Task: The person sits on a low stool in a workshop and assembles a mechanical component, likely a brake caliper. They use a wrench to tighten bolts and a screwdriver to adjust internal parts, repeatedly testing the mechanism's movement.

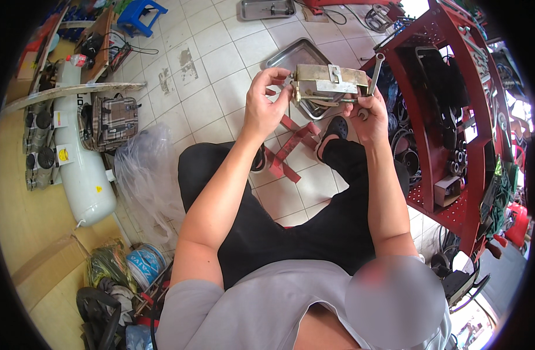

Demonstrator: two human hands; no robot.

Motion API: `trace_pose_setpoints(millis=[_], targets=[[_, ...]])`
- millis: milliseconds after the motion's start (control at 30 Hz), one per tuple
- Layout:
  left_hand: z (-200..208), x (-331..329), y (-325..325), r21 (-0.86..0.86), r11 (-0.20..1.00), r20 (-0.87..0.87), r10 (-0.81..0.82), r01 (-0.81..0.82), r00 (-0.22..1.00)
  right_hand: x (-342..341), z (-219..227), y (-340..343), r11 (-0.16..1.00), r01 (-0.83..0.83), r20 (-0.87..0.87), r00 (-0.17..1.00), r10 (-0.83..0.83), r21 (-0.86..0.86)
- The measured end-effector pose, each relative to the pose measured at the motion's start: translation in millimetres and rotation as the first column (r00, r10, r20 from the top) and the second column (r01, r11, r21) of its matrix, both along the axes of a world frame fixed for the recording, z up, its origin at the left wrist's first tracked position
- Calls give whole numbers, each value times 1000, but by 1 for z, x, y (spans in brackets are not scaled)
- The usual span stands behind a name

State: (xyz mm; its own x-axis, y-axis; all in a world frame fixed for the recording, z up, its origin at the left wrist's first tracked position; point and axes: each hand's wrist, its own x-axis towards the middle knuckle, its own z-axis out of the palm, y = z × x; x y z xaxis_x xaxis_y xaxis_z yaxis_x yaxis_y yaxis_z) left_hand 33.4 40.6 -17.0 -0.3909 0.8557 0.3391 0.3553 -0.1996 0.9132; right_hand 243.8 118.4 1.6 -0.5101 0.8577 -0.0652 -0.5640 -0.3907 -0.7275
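Observation:
A block-shaped metal assembly (pixel 330 77) lies level between my hands, with tan plates, a silver clip across its middle and a brass-coloured fitting at its left end. My left hand (pixel 268 104) is closed on that left end, thumb and fingers on the fitting. At the other end, my right hand (pixel 372 118) grips a combination wrench (pixel 377 73), ring end up and open jaw showing below the fingers. The same hand's fingers touch the right end of the assembly. What lies behind the fingers is hidden.
Below the assembly are a metal tray (pixel 279 57) and a red metal stand (pixel 290 149) on the tiled floor. A red tool rack (pixel 433 116) rises at the right. On the left are a white gas cylinder (pixel 83 181), a plaid bag (pixel 117 119) and a clear plastic bag (pixel 148 175).

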Motion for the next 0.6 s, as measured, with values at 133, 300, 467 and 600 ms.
trace_pose_setpoints(millis=[133, 300, 467, 600], targets=[[-2, -4, -3, -96, 995, -46, 0, -5, 999, -1, -1, -2, 999, -20, 21, 1000, 19, 30], [0, -5, -4, -56, 998, -46, -30, 27, 998, -1, 3, -3, 1000, -7, 2, 1000, 7, -19], [6, 0, -7, -37, 999, -42, 10, -11, 999, 2, 0, -1, 1000, -12, -14, 1000, 12, -29], [9, -3, -6, -22, 999, -109, -31, 29, 994, 2, 0, 0, 1000, -12, -9, 1000, 12, -7]])
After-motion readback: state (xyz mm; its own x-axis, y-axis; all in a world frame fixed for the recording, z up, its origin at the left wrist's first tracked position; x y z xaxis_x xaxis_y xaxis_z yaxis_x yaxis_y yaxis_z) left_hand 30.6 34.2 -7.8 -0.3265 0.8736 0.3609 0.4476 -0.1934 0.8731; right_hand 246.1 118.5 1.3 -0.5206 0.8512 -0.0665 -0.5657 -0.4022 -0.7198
